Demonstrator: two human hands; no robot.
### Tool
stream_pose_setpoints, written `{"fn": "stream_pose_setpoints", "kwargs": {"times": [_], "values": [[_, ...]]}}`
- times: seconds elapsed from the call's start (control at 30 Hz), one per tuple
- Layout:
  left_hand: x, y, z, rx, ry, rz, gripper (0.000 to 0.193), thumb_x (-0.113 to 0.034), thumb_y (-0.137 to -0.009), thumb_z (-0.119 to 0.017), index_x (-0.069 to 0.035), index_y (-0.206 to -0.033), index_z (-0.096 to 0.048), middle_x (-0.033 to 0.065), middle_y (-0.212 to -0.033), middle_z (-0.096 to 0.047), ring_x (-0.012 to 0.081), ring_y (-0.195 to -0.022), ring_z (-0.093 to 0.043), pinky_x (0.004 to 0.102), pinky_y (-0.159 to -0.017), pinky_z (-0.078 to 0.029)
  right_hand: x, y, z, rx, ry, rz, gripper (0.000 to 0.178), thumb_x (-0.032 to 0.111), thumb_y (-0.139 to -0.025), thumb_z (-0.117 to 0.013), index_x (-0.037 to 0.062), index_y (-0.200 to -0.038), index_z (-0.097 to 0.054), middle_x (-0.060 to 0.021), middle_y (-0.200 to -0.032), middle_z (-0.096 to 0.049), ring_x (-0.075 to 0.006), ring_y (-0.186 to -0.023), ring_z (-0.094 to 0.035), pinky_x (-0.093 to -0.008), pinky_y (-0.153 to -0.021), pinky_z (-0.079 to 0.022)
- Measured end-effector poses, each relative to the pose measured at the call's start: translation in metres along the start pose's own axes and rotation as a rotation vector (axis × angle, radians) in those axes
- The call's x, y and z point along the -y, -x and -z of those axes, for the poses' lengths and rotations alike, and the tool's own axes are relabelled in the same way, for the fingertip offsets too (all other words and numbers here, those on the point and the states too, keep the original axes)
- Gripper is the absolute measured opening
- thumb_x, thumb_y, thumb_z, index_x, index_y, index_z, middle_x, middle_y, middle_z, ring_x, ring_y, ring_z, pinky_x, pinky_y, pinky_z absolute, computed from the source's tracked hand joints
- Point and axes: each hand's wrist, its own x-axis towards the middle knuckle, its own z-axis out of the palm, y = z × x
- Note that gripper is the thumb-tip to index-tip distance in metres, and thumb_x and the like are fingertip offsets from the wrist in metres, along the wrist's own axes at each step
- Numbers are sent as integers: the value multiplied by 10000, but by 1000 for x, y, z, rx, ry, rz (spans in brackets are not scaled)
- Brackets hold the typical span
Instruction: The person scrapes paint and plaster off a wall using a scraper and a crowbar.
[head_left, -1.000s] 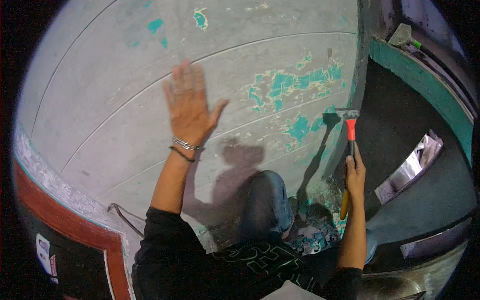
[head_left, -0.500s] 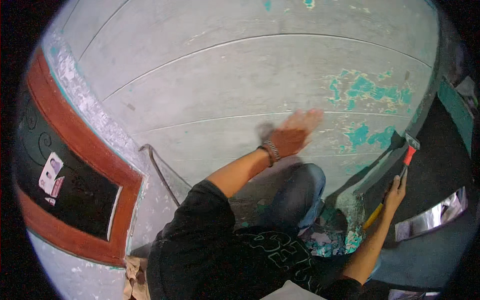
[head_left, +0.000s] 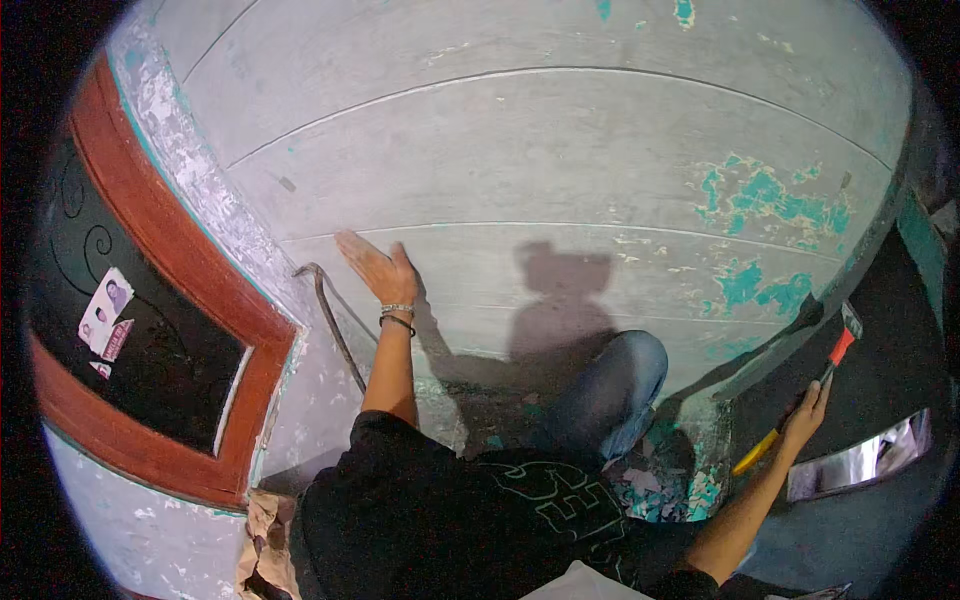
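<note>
My left hand (head_left: 373, 268) is at the pale grey wall (head_left: 480, 140), fingers stretched out flat and thumb apart, with nothing in it. Whether its palm touches the surface I cannot tell. A thin metal rod with a bent tip (head_left: 327, 310) leans on the wall just left of that wrist. Off to the right, my right hand (head_left: 803, 418) is wrapped round a paint scraper (head_left: 841, 348) with a red and yellow handle. The scraper's metal head points up and is clear of the wall. Turquoise patches (head_left: 775, 205) show through the wall's flaked coating near it.
A brown wooden frame (head_left: 160, 250) with a dark panel and stickers stands at the left. Crumpled brown paper (head_left: 268, 535) lies beside my left side. My bent knee (head_left: 640, 365) is close to the wall, with paint flakes (head_left: 650, 490) below. A shiny silver piece (head_left: 865, 455) lies at the right.
My left hand has swept left across the wall, from the middle to near the bent rod. My right hand still holds the scraper; the view has shifted slightly.
</note>
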Motion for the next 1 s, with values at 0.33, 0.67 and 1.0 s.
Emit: {"fn": "stream_pose_setpoints", "kwargs": {"times": [0.33, 0.67, 1.0], "values": [[29, -61, -2, -202, 23, 441, 682, -374, -957, -308, 103, -1397, -97, 267, -1478, -79, 364, -1385, -54, 413, -1131, -58, -19, -5, 13, 29, 27, 184, 509, 280, -954, -463, 8, -1373, -360, -175, -1383, -407, -259, -1237, -418, -322, -1019, -312], [-29, -24, -3, -91, 54, 147, 763, -367, -911, -384, 144, -1379, -65, 330, -1456, -26, 419, -1376, -5, 453, -1122, -12, -39, -10, 10, 79, 89, 85, 484, 247, -957, -463, 9, -1368, -369, -179, -1370, -420, -245, -1221, -435, -323, -1004, -321], [-85, 41, -3, 141, 101, -187, 886, -512, -868, -422, 123, -1385, -85, 353, -1442, -42, 481, -1353, -23, 561, -1080, 4, -24, 0, 16, -36, 81, 197, 477, 268, -943, -486, 30, -1350, -411, -73, -1027, -445, -159, -863, -396, -269, -733, -303]]}}
